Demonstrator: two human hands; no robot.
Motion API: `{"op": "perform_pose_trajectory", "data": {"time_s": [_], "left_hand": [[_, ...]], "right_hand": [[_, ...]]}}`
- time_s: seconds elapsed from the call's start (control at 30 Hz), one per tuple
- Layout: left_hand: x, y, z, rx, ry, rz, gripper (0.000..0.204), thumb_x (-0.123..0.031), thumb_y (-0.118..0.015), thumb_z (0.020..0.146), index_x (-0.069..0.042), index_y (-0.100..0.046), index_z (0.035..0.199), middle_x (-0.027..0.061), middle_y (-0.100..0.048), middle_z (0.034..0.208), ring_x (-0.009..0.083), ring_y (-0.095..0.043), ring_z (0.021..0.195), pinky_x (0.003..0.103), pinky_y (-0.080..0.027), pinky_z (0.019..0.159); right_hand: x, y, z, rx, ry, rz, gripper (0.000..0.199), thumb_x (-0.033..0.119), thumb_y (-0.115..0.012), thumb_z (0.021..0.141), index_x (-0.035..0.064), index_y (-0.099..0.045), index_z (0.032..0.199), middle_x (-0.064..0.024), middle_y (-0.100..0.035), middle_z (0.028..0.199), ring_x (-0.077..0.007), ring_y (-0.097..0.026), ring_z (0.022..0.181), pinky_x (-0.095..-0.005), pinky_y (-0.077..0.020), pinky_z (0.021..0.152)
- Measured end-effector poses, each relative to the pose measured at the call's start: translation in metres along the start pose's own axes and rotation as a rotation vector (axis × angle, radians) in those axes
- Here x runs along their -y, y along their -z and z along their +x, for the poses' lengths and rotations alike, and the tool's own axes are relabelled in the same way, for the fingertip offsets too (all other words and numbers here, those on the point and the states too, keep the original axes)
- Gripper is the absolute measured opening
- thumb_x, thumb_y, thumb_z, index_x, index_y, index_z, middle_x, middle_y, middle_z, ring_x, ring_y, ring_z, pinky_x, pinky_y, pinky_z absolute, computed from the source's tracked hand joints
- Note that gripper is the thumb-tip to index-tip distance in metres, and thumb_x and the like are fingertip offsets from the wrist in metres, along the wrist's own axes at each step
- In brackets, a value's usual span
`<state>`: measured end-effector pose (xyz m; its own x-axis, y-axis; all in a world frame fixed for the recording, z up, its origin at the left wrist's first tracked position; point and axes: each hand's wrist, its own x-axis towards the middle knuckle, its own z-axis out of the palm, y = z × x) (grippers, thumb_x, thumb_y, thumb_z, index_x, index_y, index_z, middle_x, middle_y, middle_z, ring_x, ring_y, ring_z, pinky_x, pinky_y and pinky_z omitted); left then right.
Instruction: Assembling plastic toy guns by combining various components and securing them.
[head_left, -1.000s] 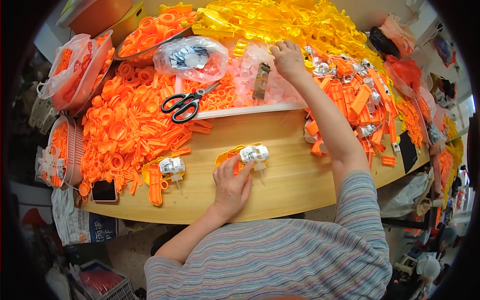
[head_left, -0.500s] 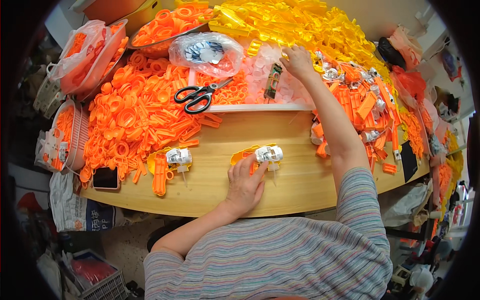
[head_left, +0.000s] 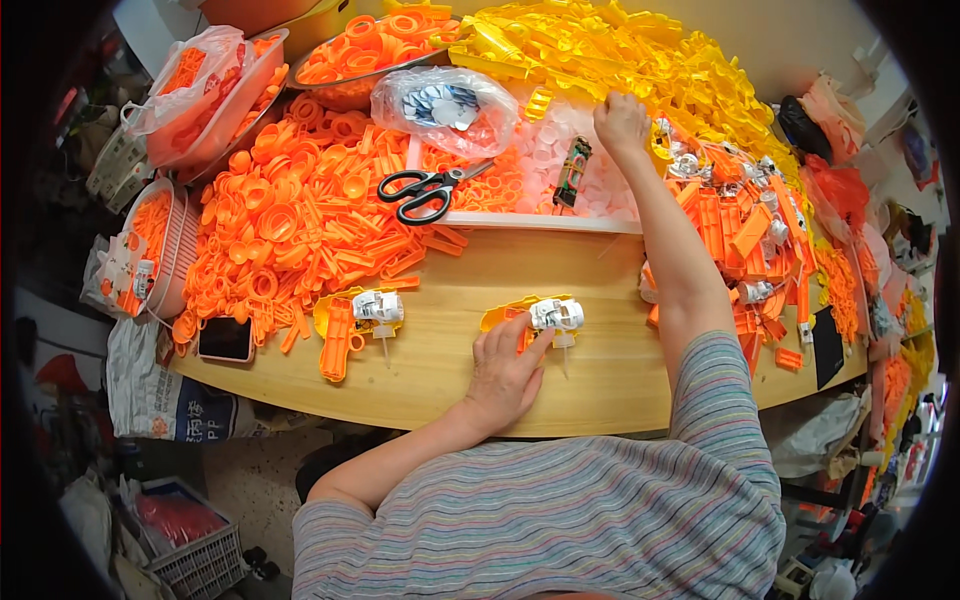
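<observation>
A pale wooden counter (head_left: 420, 370) fills the middle; below its left end lies a dark floor (head_left: 250, 480) with a wire basket (head_left: 195, 555), and a plain wall (head_left: 790, 45) rises behind it.

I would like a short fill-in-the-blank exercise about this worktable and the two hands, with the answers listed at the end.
1. The left hand rests on a white and ____ part on the wooden table.
2. The right hand reaches into the pile of ____ pieces.
3. The black-handled ____ lie beside the orange caps.

Missing words: yellow; yellow; scissors
</observation>
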<state>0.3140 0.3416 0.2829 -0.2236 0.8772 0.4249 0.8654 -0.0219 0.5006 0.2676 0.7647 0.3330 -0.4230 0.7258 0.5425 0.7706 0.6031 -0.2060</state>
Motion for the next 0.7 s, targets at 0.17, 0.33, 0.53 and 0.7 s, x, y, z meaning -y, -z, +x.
{"op": "perform_pose_trajectory", "data": {"time_s": [0.17,0.33,0.53,0.7], "left_hand": [[0.005,0.001,0.003,0.030,0.010,-0.013,0.056,-0.011,-0.072,0.074,-0.013,-0.058,0.129,0.0165,-0.045,0.135,0.0342,-0.042,0.123,0.046,-0.032,0.099],[0.000,0.014,0.010,-0.016,-0.005,-0.033,0.052,-0.010,-0.073,0.074,-0.012,-0.061,0.124,0.0164,-0.047,0.132,0.0338,-0.044,0.121,0.044,-0.033,0.099],[0.011,0.041,0.047,-0.321,-0.011,-0.283,0.043,-0.010,-0.071,0.079,-0.004,-0.060,0.120,0.0178,-0.052,0.124,0.0344,-0.051,0.115,0.042,-0.041,0.096],[0.029,0.058,0.077,-0.539,0.173,-0.441,0.045,-0.011,-0.073,0.083,0.000,-0.056,0.123,0.0163,-0.054,0.120,0.0295,-0.056,0.111,0.039,-0.045,0.095]], "right_hand": [[-0.010,0.002,0.012,-0.152,-0.114,0.279,0.032,0.031,-0.057,0.085,0.0050,-0.066,0.101,-0.0199,-0.066,0.102,-0.0403,-0.061,0.096,-0.0501,-0.0465,0.085],[-0.010,0.040,0.010,0.027,-0.670,1.116,0.026,0.030,-0.057,0.091,0.0043,-0.058,0.095,-0.0132,-0.061,0.088,-0.0309,-0.063,0.077,-0.0432,-0.0511,0.072],[0.019,0.096,-0.060,0.200,-0.804,1.582,0.022,0.028,-0.052,0.098,0.0062,-0.050,0.100,-0.0104,-0.057,0.098,-0.0267,-0.062,0.072,-0.0446,-0.0542,0.073],[0.084,0.141,-0.207,0.344,-0.564,1.630,0.031,0.028,-0.051,0.100,0.0027,-0.052,0.118,-0.0112,-0.059,0.106,-0.0206,-0.064,0.077,-0.0349,-0.0554,0.074]]}}
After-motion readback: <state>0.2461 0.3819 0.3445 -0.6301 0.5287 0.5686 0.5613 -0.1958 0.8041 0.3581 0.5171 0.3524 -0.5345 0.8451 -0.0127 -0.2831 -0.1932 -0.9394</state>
